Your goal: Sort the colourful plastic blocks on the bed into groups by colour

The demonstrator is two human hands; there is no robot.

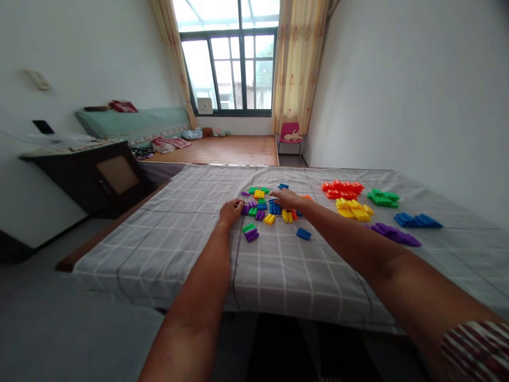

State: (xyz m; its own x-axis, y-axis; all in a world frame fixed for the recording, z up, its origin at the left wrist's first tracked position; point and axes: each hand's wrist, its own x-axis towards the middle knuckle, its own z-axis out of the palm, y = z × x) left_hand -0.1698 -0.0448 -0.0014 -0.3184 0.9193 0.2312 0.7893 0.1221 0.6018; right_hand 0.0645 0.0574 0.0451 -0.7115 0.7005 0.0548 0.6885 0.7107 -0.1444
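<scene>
Your left hand (232,211) and right hand (287,198) hover mid-frame around the mixed plastic pieces (260,207); can't tell what either's fingers hold.

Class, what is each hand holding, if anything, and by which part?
It cannot be told: the left hand is beside purple pieces, the right hand near blue pieces; any grip is unclear.

Window (233,71) bright | curtains (295,63) patterned | walls (401,79) pale | chair (290,133) pink

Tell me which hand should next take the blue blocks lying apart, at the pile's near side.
Probably the right hand: it is nearer those blue blocks; the left hand is across the pile.
</scene>
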